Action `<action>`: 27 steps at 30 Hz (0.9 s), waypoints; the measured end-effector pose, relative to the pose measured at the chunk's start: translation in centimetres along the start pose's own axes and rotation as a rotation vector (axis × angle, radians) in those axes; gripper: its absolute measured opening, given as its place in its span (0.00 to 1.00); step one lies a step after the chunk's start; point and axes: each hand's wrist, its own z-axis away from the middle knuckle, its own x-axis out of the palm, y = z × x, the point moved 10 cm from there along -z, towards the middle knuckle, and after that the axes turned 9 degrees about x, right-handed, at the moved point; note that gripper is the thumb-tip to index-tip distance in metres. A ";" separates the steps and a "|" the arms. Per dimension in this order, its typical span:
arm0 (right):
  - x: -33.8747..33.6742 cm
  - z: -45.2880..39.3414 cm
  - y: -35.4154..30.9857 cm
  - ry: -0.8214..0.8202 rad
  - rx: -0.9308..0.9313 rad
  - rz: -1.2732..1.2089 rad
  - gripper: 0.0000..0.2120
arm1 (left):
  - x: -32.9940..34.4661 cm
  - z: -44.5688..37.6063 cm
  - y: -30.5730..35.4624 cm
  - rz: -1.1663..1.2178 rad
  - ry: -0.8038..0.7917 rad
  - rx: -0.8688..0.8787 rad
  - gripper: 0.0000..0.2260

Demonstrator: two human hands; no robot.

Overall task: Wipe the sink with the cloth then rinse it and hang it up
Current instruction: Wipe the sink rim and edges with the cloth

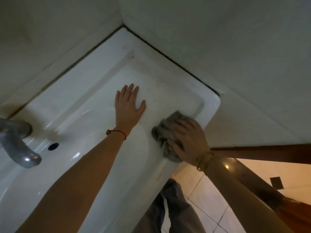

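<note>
Walls: two plain off-white plastered walls [218,39] meeting in a corner, with a dark grimy seam along their base.
Floor: glossy pale square floor tiles [205,199] with thin grout lines, lit warm orange.
Woodwork: dark brown wooden door frame [269,153] at right.
Light: dim, greenish above; warmer near the floor.

Crumpled grey cloth [165,132] on white sink [94,91] ledge, near edge

Left hand [128,105] flat on the sink [94,91] ledge; right hand [188,140] presses the grey cloth [162,132] near its edge.
</note>
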 end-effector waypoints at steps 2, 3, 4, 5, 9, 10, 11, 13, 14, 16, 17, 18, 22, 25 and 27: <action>0.4 0.9 -1.0 -0.079 -0.144 0.007 0.22 | 0.0 0.0 -0.1 -0.006 0.003 0.002 0.26; 0.2 0.5 -0.5 -0.086 -0.189 0.023 0.22 | 0.1 0.0 -0.1 -0.009 0.002 0.004 0.26; 0.0 -0.3 0.5 -0.081 -0.191 0.046 0.22 | 0.1 0.0 -0.1 -0.012 0.000 0.006 0.26; -0.5 -1.7 2.0 -0.056 -0.145 0.067 0.22 | 0.1 0.0 0.0 -0.012 -0.003 0.007 0.26; -2.3 -4.7 4.8 0.077 0.115 0.134 0.26 | 0.1 0.0 -0.1 0.002 -0.016 -0.006 0.26; -1.5 -3.7 3.4 0.055 0.093 0.138 0.25 | 0.1 0.0 0.0 0.003 -0.020 -0.006 0.26; -0.4 -2.4 1.5 0.004 0.036 0.125 0.24 | 0.1 -0.1 0.1 0.001 -0.023 -0.005 0.26; 1.2 1.0 -1.6 -0.087 -0.110 0.029 0.22 | 0.1 -0.2 0.0 -0.006 -0.025 -0.005 0.26; 1.4 2.2 -2.2 -0.115 -0.170 -0.030 0.21 | 0.1 -0.2 -0.1 -0.007 -0.022 -0.004 0.26; 0.5 2.2 -1.7 -0.123 -0.253 -0.093 0.21 | 0.1 -0.1 -0.1 -0.012 -0.012 -0.003 0.26; -0.2 1.5 -0.7 -0.095 -0.247 -0.104 0.22 | 0.1 -0.1 0.0 -0.015 -0.013 -0.001 0.26; -1.1 0.4 1.0 -0.043 -0.198 -0.107 0.24 | 0.1 -0.1 0.0 -0.017 -0.016 0.000 0.26; -3.9 -2.7 5.7 0.126 0.047 -0.056 0.27 | 0.1 -0.1 -0.1 -0.017 -0.013 -0.007 0.26; -2.0 0.1 1.9 0.142 0.005 -0.113 0.22 | 0.2 -0.1 -0.1 -0.018 -0.018 -0.011 0.26; -0.8 2.6 -1.0 0.086 -0.158 -0.152 0.20 | 0.2 -0.1 -0.1 -0.021 -0.014 -0.006 0.26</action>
